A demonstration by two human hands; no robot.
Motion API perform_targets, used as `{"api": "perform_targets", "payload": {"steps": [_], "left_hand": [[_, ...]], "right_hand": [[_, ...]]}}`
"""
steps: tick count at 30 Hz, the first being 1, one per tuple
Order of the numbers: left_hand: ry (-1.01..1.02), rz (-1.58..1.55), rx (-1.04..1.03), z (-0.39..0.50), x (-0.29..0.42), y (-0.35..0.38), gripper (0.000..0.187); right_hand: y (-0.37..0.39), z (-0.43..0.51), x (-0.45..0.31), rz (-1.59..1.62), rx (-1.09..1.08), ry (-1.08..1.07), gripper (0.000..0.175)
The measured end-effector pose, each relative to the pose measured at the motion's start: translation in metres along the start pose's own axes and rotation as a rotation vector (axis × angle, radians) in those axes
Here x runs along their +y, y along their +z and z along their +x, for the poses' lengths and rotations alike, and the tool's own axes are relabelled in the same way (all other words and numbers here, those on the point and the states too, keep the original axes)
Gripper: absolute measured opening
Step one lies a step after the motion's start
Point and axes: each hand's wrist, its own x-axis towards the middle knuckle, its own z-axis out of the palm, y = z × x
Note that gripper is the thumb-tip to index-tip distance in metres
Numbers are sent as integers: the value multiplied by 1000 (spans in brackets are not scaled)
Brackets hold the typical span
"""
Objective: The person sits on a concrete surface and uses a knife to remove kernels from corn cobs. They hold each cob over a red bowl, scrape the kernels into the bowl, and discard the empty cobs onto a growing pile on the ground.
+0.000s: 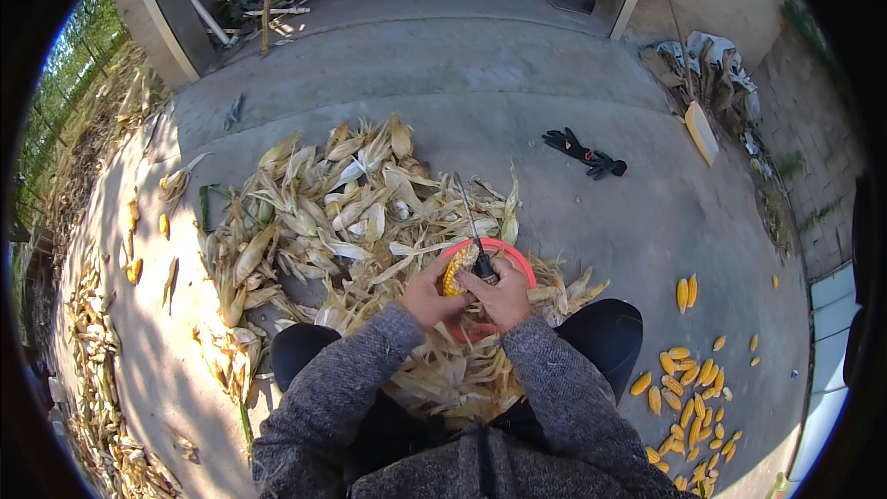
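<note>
My left hand [430, 293] grips a yellow ear of corn [457, 270], part of which shows bare, pale cob near its upper end. In my right hand [504, 293] is a screwdriver [483, 266] with a black handle, its long metal shaft pointing away from me. The right thumb reaches toward the ear, and both hands are close together. Beneath them sits a round red plastic basin [524, 265] between my knees; my hands and forearms hide much of its inside.
A heap of corn husks [305, 215] spreads ahead and to the left. Husked ears [693, 388] lie scattered at the right. Black gloves [585, 154] rest on the concrete floor [485, 125]. A broom [701, 132] lies near sacks [721, 69]. More husks [104, 388] line the left side.
</note>
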Motion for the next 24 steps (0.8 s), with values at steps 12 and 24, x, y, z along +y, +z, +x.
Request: {"api": "perform_targets", "payload": {"steps": [12,24], "left_hand": [[-181,-283,-15,0,11,-3,68],[38,331,141,1,2,-1,69]], "right_hand": [[-8,7,19,433,-74,41,20],[-1,15,31,-69,-6,-296,24]]}}
